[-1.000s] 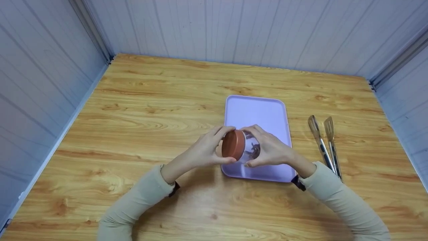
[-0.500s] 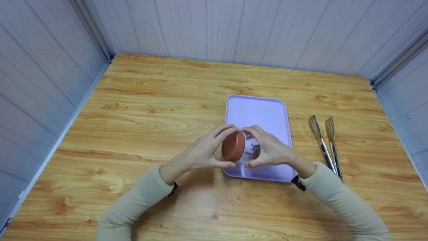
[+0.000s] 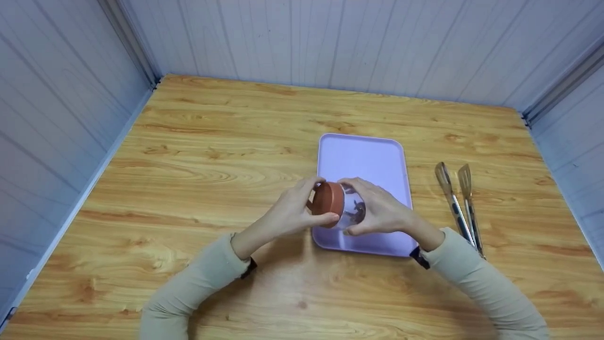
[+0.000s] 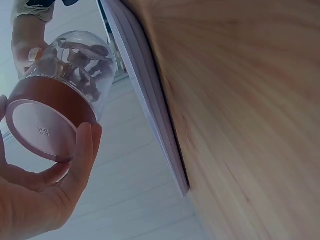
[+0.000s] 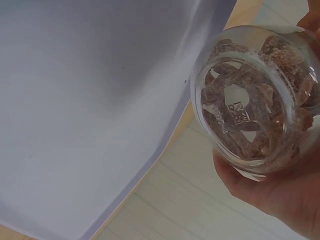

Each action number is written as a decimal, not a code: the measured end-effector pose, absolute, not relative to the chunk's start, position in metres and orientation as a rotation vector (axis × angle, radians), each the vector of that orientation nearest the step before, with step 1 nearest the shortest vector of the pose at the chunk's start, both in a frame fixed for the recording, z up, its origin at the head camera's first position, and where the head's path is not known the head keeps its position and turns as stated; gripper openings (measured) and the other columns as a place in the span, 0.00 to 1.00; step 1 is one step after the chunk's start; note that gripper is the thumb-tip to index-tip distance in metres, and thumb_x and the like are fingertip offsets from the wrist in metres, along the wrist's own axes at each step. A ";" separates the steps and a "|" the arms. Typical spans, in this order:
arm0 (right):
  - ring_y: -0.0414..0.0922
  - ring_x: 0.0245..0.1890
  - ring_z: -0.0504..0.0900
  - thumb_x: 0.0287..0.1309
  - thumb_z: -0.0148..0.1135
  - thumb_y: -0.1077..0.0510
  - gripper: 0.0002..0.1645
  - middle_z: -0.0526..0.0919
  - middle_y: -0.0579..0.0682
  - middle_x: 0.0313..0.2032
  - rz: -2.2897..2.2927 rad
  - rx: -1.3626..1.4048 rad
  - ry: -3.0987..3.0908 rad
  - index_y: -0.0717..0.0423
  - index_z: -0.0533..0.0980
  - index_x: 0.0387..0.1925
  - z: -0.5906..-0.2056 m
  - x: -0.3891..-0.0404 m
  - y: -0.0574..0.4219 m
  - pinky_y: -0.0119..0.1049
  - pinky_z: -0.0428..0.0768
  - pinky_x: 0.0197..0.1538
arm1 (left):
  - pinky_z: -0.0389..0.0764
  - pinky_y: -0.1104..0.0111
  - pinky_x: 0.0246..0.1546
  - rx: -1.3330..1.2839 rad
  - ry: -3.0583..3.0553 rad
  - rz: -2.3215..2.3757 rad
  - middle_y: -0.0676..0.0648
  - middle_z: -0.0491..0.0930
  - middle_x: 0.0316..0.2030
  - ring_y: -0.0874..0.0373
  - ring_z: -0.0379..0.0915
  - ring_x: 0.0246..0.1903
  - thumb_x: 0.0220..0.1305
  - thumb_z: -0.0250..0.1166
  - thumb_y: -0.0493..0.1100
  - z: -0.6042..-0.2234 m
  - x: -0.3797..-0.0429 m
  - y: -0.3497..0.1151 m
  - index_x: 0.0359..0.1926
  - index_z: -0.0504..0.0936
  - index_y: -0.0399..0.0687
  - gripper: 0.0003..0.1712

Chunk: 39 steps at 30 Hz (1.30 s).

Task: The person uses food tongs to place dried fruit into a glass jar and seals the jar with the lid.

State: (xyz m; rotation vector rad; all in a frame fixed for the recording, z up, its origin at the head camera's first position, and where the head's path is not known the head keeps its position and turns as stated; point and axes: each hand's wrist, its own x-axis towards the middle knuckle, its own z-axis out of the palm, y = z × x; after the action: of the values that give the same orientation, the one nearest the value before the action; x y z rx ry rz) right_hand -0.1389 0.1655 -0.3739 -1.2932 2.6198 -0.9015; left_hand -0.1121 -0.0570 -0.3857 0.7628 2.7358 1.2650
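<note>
Both hands hold a clear jar (image 3: 351,208) above the near part of a purple tray (image 3: 365,156). The jar lies tilted on its side, its reddish-brown lid (image 3: 328,204) toward the left. My left hand (image 3: 295,208) grips the lid, thumb on the near side and fingers on the far side. Around the clear body curls my right hand (image 3: 384,208). Brown irregular pieces (image 5: 250,105) show through the jar's bottom in the right wrist view. In the left wrist view the lid (image 4: 44,129) still sits on the jar.
Right of the tray, a pair of metal kitchen tools with dark handles, one a slotted turner (image 3: 465,182), lies on the wood-grain table (image 3: 226,141). Pale panelled walls (image 3: 311,42) stand at the back and both sides.
The left hand's fingers have shifted round the lid, spreading over it and then drawing back with the thumb farther along its edge. The right hand and jar stay nearly in place.
</note>
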 end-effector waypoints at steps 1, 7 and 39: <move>0.47 0.41 0.71 0.27 0.71 0.41 0.54 0.69 0.45 0.46 -0.905 -1.293 2.618 0.55 0.59 0.58 -0.374 -0.139 0.166 0.39 0.72 0.40 | 0.73 0.74 0.34 0.782 2.739 1.263 0.48 0.68 0.47 0.61 0.68 0.38 0.43 0.60 0.70 -0.386 -0.112 -0.057 0.57 0.63 0.46 0.46; 0.48 0.41 0.71 0.25 0.72 0.42 0.55 0.70 0.46 0.45 -0.929 -1.278 2.613 0.56 0.59 0.58 -0.375 -0.137 0.166 0.41 0.73 0.40 | 0.72 0.73 0.38 0.999 2.806 1.204 0.47 0.67 0.47 0.60 0.67 0.40 0.43 0.62 0.68 -0.389 -0.114 -0.060 0.58 0.62 0.44 0.47; 0.43 0.45 0.69 0.25 0.73 0.46 0.54 0.68 0.43 0.50 -1.156 -1.307 2.572 0.51 0.58 0.58 -0.384 -0.138 0.166 0.46 0.72 0.43 | 0.72 0.65 0.43 1.232 2.897 1.153 0.47 0.61 0.53 0.56 0.65 0.46 0.41 0.62 0.68 -0.388 -0.118 -0.060 0.61 0.58 0.50 0.49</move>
State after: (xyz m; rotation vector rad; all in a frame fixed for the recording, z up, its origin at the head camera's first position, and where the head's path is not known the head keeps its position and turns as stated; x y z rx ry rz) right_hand -0.1384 0.1657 -0.3841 -1.3067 2.5719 -1.1562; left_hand -0.1176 -0.0599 -0.3877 1.2324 2.8966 1.1534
